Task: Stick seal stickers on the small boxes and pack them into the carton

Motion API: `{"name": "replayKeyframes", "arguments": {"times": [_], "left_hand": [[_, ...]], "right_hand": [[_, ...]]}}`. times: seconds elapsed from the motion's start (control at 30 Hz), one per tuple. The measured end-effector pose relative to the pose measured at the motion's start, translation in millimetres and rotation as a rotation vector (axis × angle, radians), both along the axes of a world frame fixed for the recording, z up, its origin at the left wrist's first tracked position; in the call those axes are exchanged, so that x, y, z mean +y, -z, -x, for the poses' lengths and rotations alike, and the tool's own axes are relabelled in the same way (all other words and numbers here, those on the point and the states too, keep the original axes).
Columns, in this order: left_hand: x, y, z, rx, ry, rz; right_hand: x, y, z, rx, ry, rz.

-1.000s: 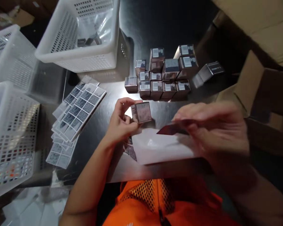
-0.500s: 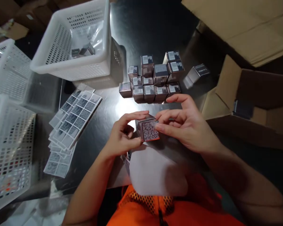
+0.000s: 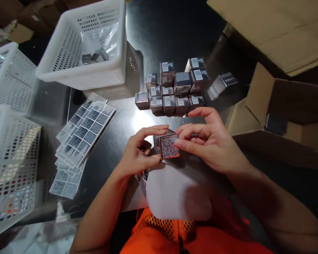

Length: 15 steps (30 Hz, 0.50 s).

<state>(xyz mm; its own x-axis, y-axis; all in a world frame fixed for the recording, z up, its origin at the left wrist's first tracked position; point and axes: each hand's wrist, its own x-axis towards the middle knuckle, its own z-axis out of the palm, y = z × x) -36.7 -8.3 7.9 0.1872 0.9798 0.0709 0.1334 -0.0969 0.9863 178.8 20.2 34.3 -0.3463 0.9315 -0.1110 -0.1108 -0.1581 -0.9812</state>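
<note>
Three white perforated baskets [image 3: 14,155] line the left side; the far one [image 3: 84,46] holds clear film and a few small dark boxes. Just right of the near baskets, fanned sheets of code labels [image 3: 81,135] lie flat on the steel table [image 3: 116,123].

At centre, the left hand [image 3: 137,155] pinches the small metallic box [image 3: 166,144] between thumb and curled fingers, holding it just above the table near the person's front edge. A speckled code label shows on the box face that is turned toward the camera. The right hand [image 3: 209,141] has its fingertips pressed on the box's right edge, upper fingers spread loosely above.

Change noted: a second ago the right hand was well apart from the box, blurred and carrying a dark strip. Half a second ago it had closed onto the box, and the code label was on the face. Since then, almost no shift in either hand. Judgement: the label is on and is being rubbed down; this box looks nearly finished.

Below the hands lies a white backing sheet [image 3: 172,192], with an orange mesh vest [image 3: 175,233] at the bottom edge.

Farther off, a cluster of barcoded boxes [image 3: 175,90] stands in rows, one stray box [image 3: 224,82] tipped to their right. Open cardboard cartons [image 3: 283,109] fill the right side.
</note>
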Motion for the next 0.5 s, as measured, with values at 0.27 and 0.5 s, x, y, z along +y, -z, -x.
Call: {"name": "replayKeyframes", "arguments": {"times": [0.27,0.5], "left_hand": [[-0.3,-0.1,0.0,-0.006,0.010,0.000],[-0.9,1.0,-0.7,-0.008,-0.004,0.002]], "right_hand": [[1.3,0.9,0.7,0.008,-0.008,-0.006],[0.3,1.1,0.7,-0.012,-0.001,-0.021]]}}
